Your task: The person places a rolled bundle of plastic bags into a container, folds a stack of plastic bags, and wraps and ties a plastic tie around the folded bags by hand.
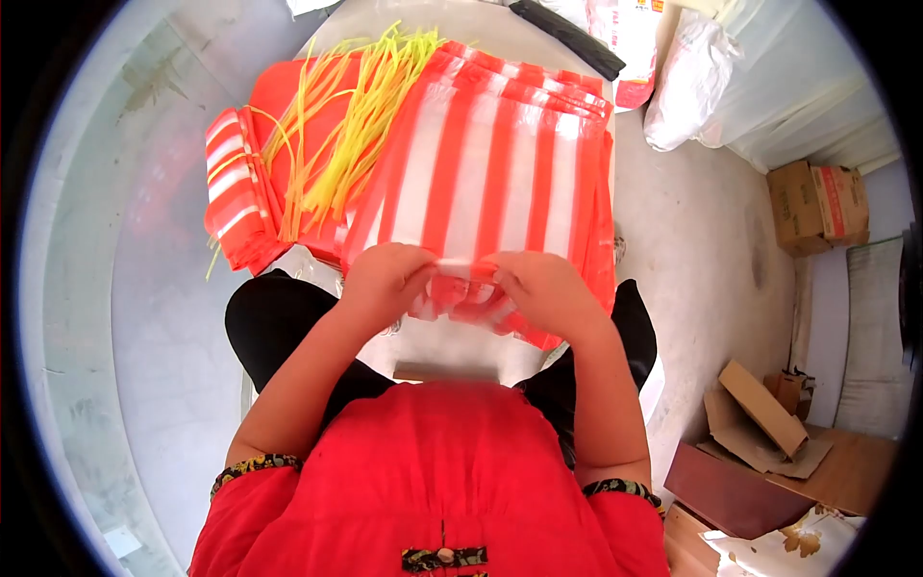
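Observation:
A stack of red-and-white striped plastic bags (490, 163) lies on the table in front of me, its near end hanging over the edge. My left hand (386, 281) pinches the near edge of the top bag on its left side. A short way to the right, my right hand (546, 288) grips the same edge, fingers curled in. Between the two hands the plastic is gathered into a fold. Yellow plastic strips (361, 125) lie in a loose bunch left of the stack. Farther left is a rolled bundle of striped bags (234, 188), tied with a yellow strip.
Under the yellow strips is a red plastic sheet or bag pile (279, 91). A black roll (567, 38) lies at the table's far right. White plastic sacks (692, 82) stand beyond it. Cardboard boxes (817, 207) and an opened carton (760, 413) are on the right.

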Available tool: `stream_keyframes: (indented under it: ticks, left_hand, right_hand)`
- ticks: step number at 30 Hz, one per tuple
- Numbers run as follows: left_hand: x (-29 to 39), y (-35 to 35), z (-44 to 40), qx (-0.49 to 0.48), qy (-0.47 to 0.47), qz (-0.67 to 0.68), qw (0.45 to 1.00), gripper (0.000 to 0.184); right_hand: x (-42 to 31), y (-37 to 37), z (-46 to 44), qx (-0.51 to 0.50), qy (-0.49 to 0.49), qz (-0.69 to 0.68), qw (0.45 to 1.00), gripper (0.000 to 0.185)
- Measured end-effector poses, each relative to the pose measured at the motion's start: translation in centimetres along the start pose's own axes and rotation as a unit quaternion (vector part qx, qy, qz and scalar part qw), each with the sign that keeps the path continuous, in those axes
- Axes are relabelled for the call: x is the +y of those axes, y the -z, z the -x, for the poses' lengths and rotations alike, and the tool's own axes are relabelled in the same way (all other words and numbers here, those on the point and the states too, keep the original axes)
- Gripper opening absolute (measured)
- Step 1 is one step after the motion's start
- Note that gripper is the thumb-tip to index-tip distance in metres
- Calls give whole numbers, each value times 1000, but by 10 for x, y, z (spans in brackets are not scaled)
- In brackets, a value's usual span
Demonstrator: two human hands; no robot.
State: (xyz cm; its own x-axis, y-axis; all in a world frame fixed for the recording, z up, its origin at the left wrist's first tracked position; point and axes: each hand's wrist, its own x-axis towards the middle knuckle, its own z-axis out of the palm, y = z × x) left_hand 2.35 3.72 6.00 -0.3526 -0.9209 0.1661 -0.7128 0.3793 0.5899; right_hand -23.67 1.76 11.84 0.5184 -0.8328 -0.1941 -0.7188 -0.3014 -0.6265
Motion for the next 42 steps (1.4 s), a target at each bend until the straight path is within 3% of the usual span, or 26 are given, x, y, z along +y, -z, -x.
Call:
stream_keyframes:
  ticks: [3, 7, 10, 13, 16, 19, 22, 29, 35, 37, 40, 42]
  left_hand:
    - [-5, 9, -6, 32, 16, 17, 999, 17]
    - [1, 18, -10, -18, 40, 31, 999, 32]
    - [12, 10, -13, 84, -136, -13, 987, 41]
    - [21, -13, -9, 38, -191, -66, 979, 40]
    - [18, -27, 0, 1, -170, -108, 980, 34]
    - [17, -28, 4, 1, -169, -122, 978, 34]
    - [18, -28, 7, 38, -186, -132, 973, 36]
    - [22, -24, 6, 18, -221, -174, 959, 35]
    - [18, -34, 8, 23, -185, -118, 975, 24]
    - [25, -28, 4, -62, -109, -153, 980, 17]
    - [35, -16, -11, -156, -18, -177, 972, 13]
    - [40, -9, -25, -188, 21, -151, 970, 16]
  right_hand:
    - [3, 0, -10, 17, -3, 70, 997, 23]
    - [-1, -16, -2, 56, 39, 84, 994, 21]
    - [4, -38, 6, 108, 51, 60, 991, 23]
    - [19, -73, 9, 244, 142, 103, 954, 25]
    - [28, -85, 14, 323, 177, 169, 914, 25]
    - [40, -95, 35, 360, 114, 213, 901, 26]
    - [71, -106, 43, 435, 94, 167, 880, 33]
    - [91, -82, 49, 347, 159, 153, 912, 43]
    - [67, -66, 55, 352, 142, 144, 914, 39]
    - [66, -67, 50, 342, 187, 132, 911, 32]
    - [78, -72, 39, 300, 173, 37, 937, 24]
    - [71, -62, 39, 220, 28, -74, 972, 22]
